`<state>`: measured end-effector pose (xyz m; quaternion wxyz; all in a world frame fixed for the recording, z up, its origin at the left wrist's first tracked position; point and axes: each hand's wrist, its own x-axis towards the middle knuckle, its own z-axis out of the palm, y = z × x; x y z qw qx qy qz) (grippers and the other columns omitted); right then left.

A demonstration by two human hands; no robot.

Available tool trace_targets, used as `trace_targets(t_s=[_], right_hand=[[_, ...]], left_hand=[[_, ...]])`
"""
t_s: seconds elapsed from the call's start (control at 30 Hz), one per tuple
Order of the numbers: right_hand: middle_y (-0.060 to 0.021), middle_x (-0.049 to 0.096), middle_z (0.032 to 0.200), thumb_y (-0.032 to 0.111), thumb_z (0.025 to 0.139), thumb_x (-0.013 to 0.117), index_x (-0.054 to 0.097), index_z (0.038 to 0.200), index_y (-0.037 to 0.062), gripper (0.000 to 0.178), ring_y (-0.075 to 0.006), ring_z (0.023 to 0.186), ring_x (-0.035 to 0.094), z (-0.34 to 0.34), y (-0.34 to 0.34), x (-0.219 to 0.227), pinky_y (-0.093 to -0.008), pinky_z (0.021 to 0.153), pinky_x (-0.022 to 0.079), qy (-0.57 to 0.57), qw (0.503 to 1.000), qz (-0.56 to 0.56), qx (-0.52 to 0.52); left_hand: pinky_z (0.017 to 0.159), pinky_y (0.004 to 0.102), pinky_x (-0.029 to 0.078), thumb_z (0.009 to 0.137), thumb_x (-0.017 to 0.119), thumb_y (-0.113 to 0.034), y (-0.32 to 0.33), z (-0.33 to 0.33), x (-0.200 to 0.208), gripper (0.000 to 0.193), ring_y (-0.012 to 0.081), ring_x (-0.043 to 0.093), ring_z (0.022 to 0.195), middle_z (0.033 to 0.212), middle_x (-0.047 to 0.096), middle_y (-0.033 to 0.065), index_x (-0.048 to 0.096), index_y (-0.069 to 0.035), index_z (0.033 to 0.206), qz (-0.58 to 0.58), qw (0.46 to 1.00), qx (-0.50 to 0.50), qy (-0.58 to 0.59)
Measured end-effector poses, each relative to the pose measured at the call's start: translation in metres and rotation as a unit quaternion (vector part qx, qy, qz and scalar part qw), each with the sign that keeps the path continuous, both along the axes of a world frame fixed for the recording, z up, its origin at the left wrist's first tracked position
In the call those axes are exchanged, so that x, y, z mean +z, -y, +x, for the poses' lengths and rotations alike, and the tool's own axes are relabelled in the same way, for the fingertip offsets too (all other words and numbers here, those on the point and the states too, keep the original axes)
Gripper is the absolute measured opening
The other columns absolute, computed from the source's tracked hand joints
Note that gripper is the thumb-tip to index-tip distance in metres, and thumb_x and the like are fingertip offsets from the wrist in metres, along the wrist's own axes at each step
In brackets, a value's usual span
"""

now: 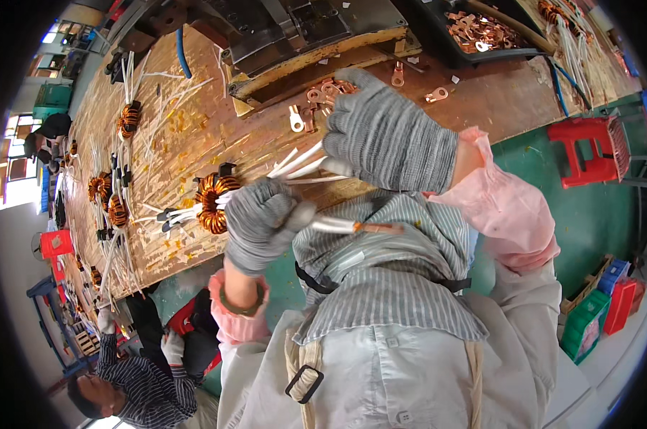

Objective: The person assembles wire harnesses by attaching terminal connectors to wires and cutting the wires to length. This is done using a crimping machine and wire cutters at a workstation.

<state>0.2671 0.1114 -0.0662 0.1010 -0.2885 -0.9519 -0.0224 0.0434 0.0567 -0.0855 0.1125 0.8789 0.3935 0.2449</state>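
Observation:
My left hand (260, 223), in a grey knit glove, is closed around white-sleeved wire leads (300, 166) of a copper-wound ring coil (214, 203). One lead with a bare copper end (382, 228) sticks out to the right of that fist, blurred. My right hand (391, 134), gloved alike, is curled at the bench edge beside a small heap of copper cable lugs (326, 91). Its fingertips are mostly hidden, so what they hold cannot be made out. A silvery lug (296, 119) lies just left of it.
A dark metal machine on a wooden base (316, 63) stands beyond my hands. A black tray (448, 53) of copper lugs sits at the far right. More ring coils (129, 120) lie along the wooden bench (173, 139) at left. A co-worker (148, 379) sits lower left; a red stool (588, 151) stands right.

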Motion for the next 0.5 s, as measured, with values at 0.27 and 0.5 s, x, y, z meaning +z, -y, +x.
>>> trace_targets(t_s=[0.27, 0.5], right_hand=[[-0.0018, 0.057, 0.072, 0.019, 0.074, 0.053, 0.060, 0.075, 0.0159, 0.008, -0.0177, 0.081, 0.058, -0.008, 0.005, 0.014, -0.0446, 0.099, 0.032, -0.026, 0.998, 0.047, 0.036], [0.0000, 0.057, 0.070, 0.016, 0.073, 0.054, 0.061, 0.076, 0.0164, 0.008, -0.0175, 0.077, 0.059, -0.007, -0.002, 0.014, -0.0415, 0.096, 0.036, -0.030, 0.996, 0.062, 0.064]], left_hand=[[0.075, 0.0345, 0.046, 0.065, 0.075, -0.022, 0.009, -0.009, -0.033, 0.034, 0.0273, 0.056, 0.086, 0.093, 0.057, 0.0100, 0.058, -0.008, 0.091, 0.073, 0.970, 0.201, 0.114], [0.095, 0.0470, 0.032, 0.073, 0.066, -0.038, 0.029, -0.065, -0.056, 0.051, 0.0291, 0.048, 0.103, 0.110, 0.051, 0.0123, 0.052, -0.009, 0.112, 0.221, 0.937, 0.237, -0.132]])
